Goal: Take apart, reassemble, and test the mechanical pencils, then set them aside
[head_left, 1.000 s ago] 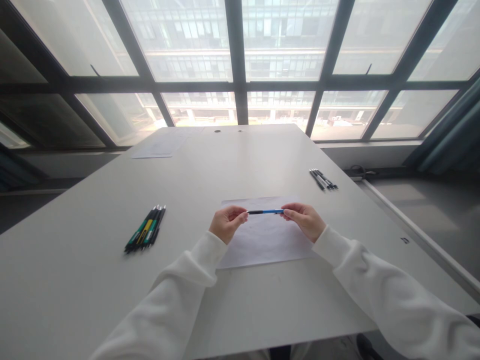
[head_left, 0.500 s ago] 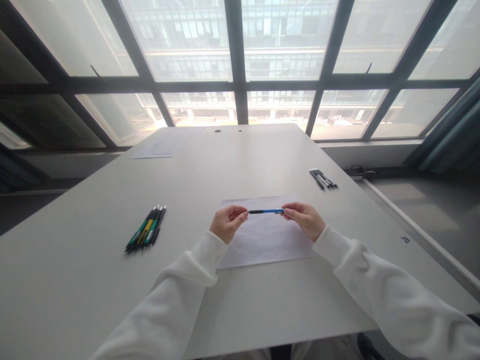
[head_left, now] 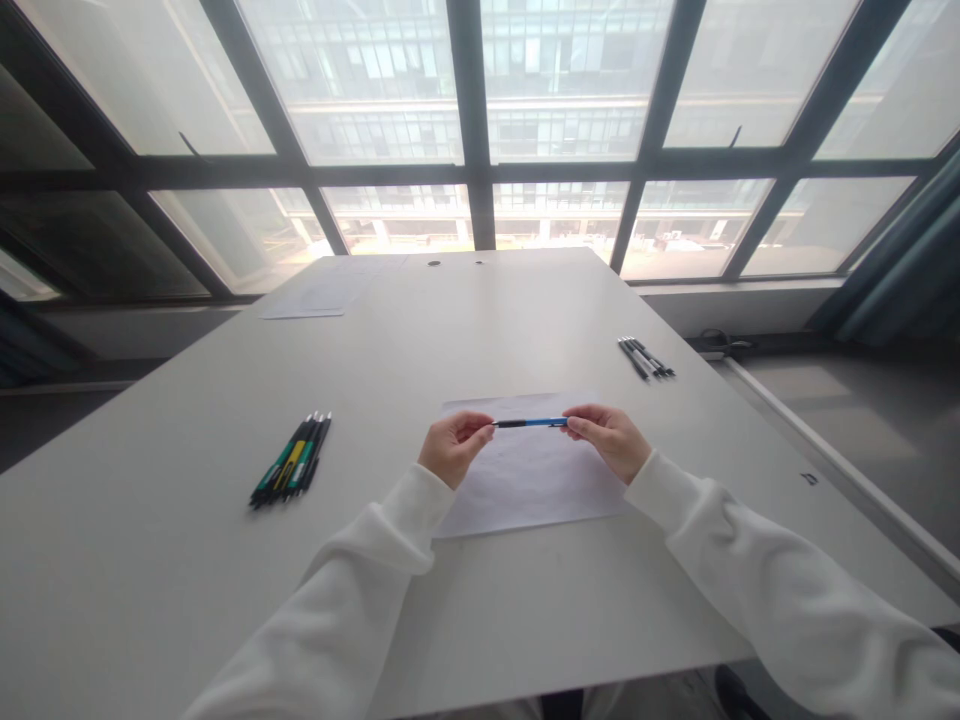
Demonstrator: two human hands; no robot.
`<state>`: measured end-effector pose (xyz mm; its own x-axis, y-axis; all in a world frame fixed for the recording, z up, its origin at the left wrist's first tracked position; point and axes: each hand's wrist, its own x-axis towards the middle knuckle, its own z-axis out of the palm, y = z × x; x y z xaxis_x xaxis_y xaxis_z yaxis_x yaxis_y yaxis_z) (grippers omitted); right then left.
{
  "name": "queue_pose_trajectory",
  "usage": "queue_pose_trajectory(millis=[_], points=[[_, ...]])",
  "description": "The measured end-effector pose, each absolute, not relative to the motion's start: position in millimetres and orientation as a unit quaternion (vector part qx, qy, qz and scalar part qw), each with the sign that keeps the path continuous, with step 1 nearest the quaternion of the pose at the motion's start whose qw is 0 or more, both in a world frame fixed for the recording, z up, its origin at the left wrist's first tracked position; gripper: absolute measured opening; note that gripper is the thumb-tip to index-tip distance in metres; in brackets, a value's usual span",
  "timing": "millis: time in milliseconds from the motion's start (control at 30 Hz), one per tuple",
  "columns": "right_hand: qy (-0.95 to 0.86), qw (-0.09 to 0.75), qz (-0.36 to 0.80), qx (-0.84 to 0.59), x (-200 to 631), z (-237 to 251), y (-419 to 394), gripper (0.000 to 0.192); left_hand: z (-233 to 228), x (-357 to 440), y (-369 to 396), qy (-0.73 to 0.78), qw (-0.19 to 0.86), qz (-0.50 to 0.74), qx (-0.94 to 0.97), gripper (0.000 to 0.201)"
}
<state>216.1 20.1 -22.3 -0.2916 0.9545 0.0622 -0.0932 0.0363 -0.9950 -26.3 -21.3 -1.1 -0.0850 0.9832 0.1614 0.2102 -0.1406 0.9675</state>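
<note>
Above the white paper sheet [head_left: 525, 480], slim blue-and-black pen [head_left: 530, 423] lies level, left-right, w/ left hand [head_left: 452, 447] and right hand [head_left: 609, 440] each pinching one end.

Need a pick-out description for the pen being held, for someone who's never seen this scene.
Start at the white table under the big window, then find the sheet of paper near its front edge. Just above it, the left hand and right hand pinch a slim blue pen level by its ends. It alone is held and blue; the pen bunches left and right lie flat.
</note>
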Motion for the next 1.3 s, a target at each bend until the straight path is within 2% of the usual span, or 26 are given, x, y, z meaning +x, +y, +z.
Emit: queue_pose_trajectory(millis=[367,533,1300], points=[[-0.558,0.454,0.578,-0.386,216.2,-22.0,20.3,0.032,-4.9,-28.9,-20.3,0.518,0.366,0.519,0.573,0.03],[-0.56,0.453,0.578,-0.384,216.4,-22.6,20.2,0.031,-5.7,-28.0,-19.5,0.517,0.379,0.518,0.566,0.025],[-0.556,0.454,0.578,-0.389,215.1,-20.2,18.9,0.034,-5.2,-28.5,-20.1,0.53,0.38,0.497,0.573,0.025]])
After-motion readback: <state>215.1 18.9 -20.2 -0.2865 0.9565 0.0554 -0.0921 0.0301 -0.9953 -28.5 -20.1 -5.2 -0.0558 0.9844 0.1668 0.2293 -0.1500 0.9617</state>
